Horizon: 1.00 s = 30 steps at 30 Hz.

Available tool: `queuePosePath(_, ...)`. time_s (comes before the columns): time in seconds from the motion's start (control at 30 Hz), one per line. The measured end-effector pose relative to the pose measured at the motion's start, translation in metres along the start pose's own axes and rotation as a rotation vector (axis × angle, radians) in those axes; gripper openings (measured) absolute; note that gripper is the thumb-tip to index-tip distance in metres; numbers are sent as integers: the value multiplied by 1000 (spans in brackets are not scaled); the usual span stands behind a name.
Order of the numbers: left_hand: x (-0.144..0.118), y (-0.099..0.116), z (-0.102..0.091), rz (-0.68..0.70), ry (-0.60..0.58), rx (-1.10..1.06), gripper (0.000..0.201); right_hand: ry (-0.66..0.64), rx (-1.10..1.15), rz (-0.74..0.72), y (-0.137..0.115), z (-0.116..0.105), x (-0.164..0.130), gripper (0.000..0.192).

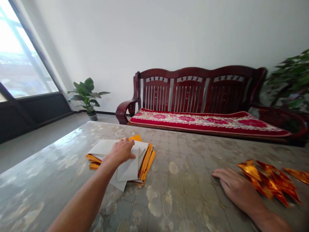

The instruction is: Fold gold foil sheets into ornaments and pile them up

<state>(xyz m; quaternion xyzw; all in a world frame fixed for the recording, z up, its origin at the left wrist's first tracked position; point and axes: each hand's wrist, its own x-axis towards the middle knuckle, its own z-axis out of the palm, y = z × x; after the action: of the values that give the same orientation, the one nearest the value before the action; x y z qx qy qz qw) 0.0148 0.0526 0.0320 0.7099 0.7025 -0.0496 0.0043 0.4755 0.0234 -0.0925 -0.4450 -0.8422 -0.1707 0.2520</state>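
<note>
Left hand (122,150) flat, fingers together, on paper stack (142,161) — right hand (235,187) flat beside gold foil (267,180).

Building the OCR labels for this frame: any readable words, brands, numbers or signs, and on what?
None can be read.
Paper stack under the left hand: white and orange sheets, no print showing.
Gold foil pieces beside the right hand: shiny, no lettering.
Bench cushion: flower pattern only.
</note>
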Motion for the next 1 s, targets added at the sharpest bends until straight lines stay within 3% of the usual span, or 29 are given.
queuePosePath(0.2, 9, -14, 22, -25, -98, -34, 45, 1, 7, -15, 2, -1, 1, 28)
queuePosePath(0.33, 8, -13, 30, -23, -92, -46, 31, -8, 9, -10, 2, -2, 2, 27)
queuePosePath(0.53, 6, -3, 30, -30, -71, -14, 23, -15, 1, -17, 2, -1, 1, 27)
queuePosePath(0.83, 10, -6, 38, -5, -29, -18, 31, -13, -16, -33, -1, -4, 1, 29)
queuePosePath(1.0, 2, -12, 25, 53, 21, -138, 21, -11, -10, -22, -1, -4, 4, 29)
